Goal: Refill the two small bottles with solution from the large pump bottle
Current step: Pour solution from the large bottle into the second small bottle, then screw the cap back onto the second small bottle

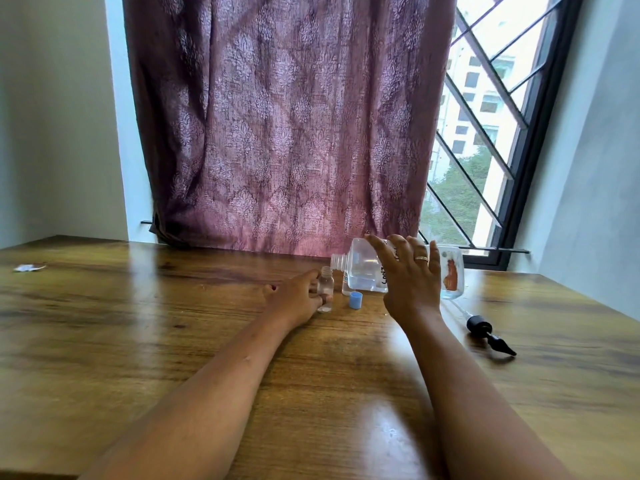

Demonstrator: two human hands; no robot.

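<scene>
Pouring is the step in hand, as we judge it. Our right hand (410,278) wraps over the large pump bottle (367,268), fingers spread across its labelled body, and holds it tipped nearly level above the wooden table (138,323). Its open threaded neck (338,262) points left, just above the mouth of the small bottle (325,285). Our left hand (294,299) closes its fingertips on that small bottle, which stands upright on the table with its cap off. The two hands are apart, each clamped on its own bottle.

The pump head (485,330) with its dip tube lies on the table to the right, well apart from the pour. A blue cap (356,300) sits just beside the small bottle. A second small bottle (346,285) seems to stand behind the cap, mostly hidden by the large bottle; we cannot tell its fill level.

To do this step well:
- We keep the wide neck centred over the narrow mouth; the mismatch in opening size makes spillage likely.
- We raise the base of the large bottle slowly, so that the solution arrives as a thin stream.
- We press the small bottle down against the table so that it cannot tip.
- We watch the level through the clear wall and level the large bottle before the neck fills.
</scene>
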